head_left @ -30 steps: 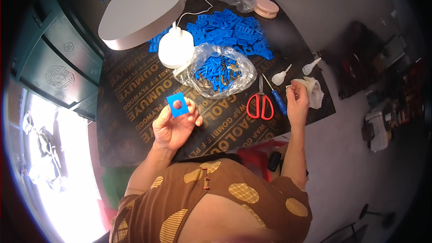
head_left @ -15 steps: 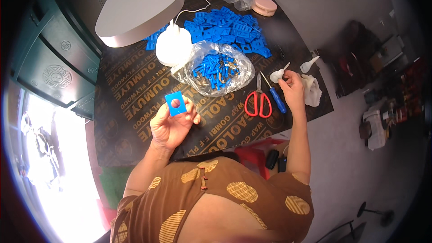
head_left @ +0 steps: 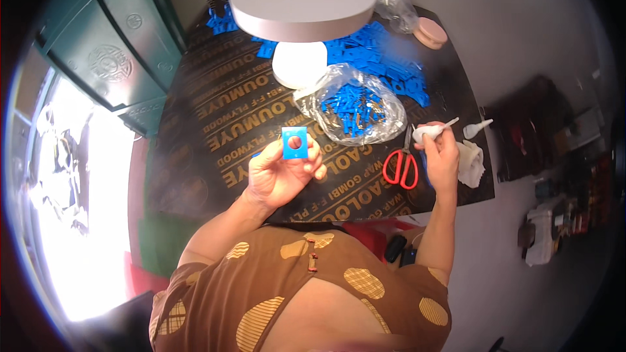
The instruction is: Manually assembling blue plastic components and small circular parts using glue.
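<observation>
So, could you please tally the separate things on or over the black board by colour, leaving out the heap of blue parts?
Blue: 1, the square plate in the left hand.
Red: 1, the scissors.
White: 3, the small bottle in the right hand, a second bottle, the cloth.
Pink: 1, the round disc.
Clear: 1, the bag of blue parts.
Total: 7.

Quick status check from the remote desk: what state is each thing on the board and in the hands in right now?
left hand: holds the blue square plate up, hole showing
right hand: grips a small white squeeze bottle, nozzle pointing right
red scissors: lying on the board, closed
clear plastic bag: open, holds blue parts
second white bottle: lying loose
white cloth: crumpled
</observation>
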`<state>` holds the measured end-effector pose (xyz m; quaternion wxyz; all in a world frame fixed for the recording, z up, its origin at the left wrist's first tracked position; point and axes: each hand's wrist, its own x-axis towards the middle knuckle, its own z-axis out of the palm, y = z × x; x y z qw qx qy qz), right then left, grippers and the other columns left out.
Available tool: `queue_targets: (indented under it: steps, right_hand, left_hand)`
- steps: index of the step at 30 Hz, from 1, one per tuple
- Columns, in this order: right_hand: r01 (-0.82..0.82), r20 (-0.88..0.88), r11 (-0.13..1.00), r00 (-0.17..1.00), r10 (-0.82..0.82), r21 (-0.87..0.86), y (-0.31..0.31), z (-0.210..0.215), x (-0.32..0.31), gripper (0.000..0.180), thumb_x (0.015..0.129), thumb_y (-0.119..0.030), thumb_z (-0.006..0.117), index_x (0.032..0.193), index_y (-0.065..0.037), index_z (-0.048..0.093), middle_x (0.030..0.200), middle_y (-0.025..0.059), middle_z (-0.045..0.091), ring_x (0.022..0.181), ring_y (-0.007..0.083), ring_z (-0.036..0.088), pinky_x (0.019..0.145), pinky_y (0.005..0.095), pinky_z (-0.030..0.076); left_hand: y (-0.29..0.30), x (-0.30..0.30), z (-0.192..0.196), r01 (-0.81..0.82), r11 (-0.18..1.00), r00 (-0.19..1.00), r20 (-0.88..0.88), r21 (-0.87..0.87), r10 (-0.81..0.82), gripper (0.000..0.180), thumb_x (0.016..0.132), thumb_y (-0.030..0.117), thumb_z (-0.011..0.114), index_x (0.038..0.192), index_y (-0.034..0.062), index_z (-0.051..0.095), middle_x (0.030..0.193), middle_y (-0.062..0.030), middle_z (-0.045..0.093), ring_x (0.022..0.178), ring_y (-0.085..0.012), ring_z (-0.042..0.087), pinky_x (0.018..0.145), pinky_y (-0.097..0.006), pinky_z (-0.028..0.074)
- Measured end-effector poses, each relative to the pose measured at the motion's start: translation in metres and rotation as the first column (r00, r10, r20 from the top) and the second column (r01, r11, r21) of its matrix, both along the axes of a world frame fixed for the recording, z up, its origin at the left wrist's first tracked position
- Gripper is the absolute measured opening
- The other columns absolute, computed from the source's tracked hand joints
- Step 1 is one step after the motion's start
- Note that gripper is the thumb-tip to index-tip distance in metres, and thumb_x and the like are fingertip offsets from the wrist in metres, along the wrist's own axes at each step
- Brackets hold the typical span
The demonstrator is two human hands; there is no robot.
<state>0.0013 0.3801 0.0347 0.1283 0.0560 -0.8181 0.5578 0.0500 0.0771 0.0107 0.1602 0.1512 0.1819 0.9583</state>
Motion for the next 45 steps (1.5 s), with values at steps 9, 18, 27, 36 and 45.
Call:
queue_targets:
  steps: [9, 18, 27, 36, 45]
  right_hand:
    - [-0.305, -0.082, 0.905, 0.952, 0.294, -0.297, -0.086, -0.003, 0.033, 0.022, 0.092, -0.007, 0.06, 0.111, 0.003, 0.055, 0.097, 0.0065, 0.066, 0.084, 0.008, 0.058, 0.077, 0.0228, 0.047]
    - [-0.384, -0.142, 0.699, 0.914, 0.38, -0.603, -0.124, -0.024, 0.039, 0.031, 0.095, -0.02, 0.059, 0.115, 0.003, 0.051, 0.093, 0.0065, 0.06, 0.077, 0.01, 0.056, 0.067, 0.0223, 0.046]
    - [-0.312, -0.124, 0.475, 0.915, 0.385, -0.823, -0.122, -0.03, 0.037, 0.024, 0.095, -0.015, 0.058, 0.111, -0.002, 0.046, 0.091, 0.01, 0.058, 0.072, 0.012, 0.053, 0.064, 0.0223, 0.043]
    - [-0.237, -0.058, 0.405, 0.912, 0.407, -0.883, -0.125, -0.024, 0.043, 0.022, 0.094, -0.018, 0.058, 0.109, -0.005, 0.048, 0.082, 0.0111, 0.058, 0.066, 0.0132, 0.053, 0.05, 0.0244, 0.042]
    - [-0.262, -0.137, 0.279, 0.907, 0.399, -0.924, -0.127, -0.033, 0.038, 0.022, 0.093, -0.017, 0.06, 0.11, -0.005, 0.052, 0.075, 0.0065, 0.052, 0.062, 0.0117, 0.045, 0.048, 0.0239, 0.039]
  left_hand:
    - [-0.002, 0.001, 0.001, 0.001, 0.999, 0.999, 0.044, 0.033, -0.002, 0.036, 0.087, 0.041, 0.06, 0.102, 0.0079, 0.057, 0.084, -0.0047, 0.048, 0.076, -0.0164, 0.044, 0.073, -0.036, 0.036]
    - [-0.002, 0.001, -0.004, 0.026, 0.995, 0.998, 0.055, 0.101, -0.031, 0.044, 0.087, 0.042, 0.059, 0.105, 0.0017, 0.054, 0.088, -0.0085, 0.052, 0.079, -0.0182, 0.047, 0.076, -0.039, 0.038]
    - [0.001, -0.001, -0.006, 0.035, 0.994, 0.998, 0.048, 0.101, -0.04, 0.043, 0.089, 0.042, 0.057, 0.105, 0.002, 0.054, 0.086, -0.0092, 0.052, 0.079, -0.0186, 0.047, 0.076, -0.039, 0.038]
    - [0.0, 0.0, -0.008, 0.039, 0.993, 0.997, 0.057, 0.112, -0.046, 0.042, 0.089, 0.042, 0.057, 0.103, 0.0024, 0.055, 0.086, -0.0095, 0.053, 0.079, -0.0186, 0.048, 0.075, -0.039, 0.038]
    - [0.001, 0.001, -0.009, 0.046, 0.994, 0.997, 0.062, 0.104, -0.052, 0.043, 0.089, 0.043, 0.057, 0.103, 0.0023, 0.055, 0.086, -0.0098, 0.053, 0.079, -0.019, 0.048, 0.075, -0.039, 0.038]
